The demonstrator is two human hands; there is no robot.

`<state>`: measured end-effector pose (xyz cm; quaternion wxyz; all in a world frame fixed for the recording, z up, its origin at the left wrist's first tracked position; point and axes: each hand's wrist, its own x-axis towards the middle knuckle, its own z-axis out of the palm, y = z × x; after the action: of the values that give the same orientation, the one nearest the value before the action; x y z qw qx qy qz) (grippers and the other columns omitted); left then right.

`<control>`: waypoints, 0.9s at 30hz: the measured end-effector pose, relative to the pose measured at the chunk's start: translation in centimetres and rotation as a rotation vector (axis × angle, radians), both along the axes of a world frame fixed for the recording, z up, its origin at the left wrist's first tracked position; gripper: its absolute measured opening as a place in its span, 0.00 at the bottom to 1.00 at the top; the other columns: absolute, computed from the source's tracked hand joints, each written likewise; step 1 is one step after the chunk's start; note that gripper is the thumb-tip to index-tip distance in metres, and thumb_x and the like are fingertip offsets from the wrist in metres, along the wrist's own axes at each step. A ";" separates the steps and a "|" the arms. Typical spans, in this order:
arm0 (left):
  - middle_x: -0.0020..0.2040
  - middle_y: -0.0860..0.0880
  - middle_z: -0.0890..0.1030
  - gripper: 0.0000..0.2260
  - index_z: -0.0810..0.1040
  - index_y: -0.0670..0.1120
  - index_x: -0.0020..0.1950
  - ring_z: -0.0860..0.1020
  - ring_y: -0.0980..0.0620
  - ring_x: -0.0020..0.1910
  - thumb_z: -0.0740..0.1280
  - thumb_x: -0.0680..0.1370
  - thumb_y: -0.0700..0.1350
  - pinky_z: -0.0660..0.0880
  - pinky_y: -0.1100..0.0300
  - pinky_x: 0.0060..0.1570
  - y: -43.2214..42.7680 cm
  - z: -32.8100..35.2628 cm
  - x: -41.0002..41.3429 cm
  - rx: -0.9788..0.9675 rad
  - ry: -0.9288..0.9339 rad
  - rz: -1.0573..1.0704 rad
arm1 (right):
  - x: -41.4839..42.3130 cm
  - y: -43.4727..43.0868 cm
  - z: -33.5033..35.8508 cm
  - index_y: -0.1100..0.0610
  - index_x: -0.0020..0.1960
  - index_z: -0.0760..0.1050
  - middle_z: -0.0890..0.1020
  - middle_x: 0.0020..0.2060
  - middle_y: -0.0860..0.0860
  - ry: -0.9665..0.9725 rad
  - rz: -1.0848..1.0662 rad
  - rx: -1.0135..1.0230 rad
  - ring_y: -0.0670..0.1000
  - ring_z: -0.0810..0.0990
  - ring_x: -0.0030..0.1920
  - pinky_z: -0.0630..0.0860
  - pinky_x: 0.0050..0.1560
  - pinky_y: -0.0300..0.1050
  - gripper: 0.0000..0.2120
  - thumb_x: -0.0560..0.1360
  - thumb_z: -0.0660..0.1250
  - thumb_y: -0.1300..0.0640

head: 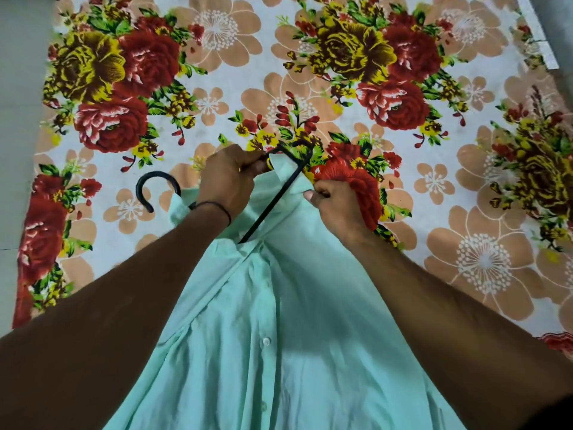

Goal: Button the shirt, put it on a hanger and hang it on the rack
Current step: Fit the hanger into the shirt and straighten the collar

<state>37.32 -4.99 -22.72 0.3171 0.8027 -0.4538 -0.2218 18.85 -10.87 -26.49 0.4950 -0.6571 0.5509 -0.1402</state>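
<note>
Looking down from the head camera on a pale green shirt (279,305), spread front-up over a flowered bedsheet (434,181), collar end farthest away, with two white buttons (266,340) showing down the front strip. Partly tucked into the shirt's neck opening, a black hanger (274,203): one straight bar slanting up out of the collar and away to the right, a bent corner just past the collar's far edge, and the curved hook (155,187) lying on the sheet just left of the shirt's top corner. Curled tight round the hanger's end at the far edge of the collar, the left hand (229,181), with a thin dark band (217,209) about its wrist. Pinching a fold of the shirt's cloth just right of the slanting bar, the right hand (335,203), thumb pressed flat on the fabric, fingers tucked under. Both forearms stretched over the shirt's body, one along each side.
</note>
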 end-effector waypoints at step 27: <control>0.45 0.42 0.82 0.08 0.82 0.44 0.48 0.78 0.37 0.46 0.67 0.78 0.46 0.75 0.48 0.43 4.2 -0.7 -0.8 0.188 -0.298 -0.343 | 1.2 -1.7 0.9 0.66 0.50 0.79 0.80 0.47 0.61 -0.158 -0.412 0.436 0.55 0.75 0.45 0.70 0.46 0.50 0.08 0.79 0.62 0.66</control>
<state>36.55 -0.76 -23.38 0.1282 0.7638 -0.6025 -0.1931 20.07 -12.57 -25.56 0.6267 -0.3969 0.6494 -0.1670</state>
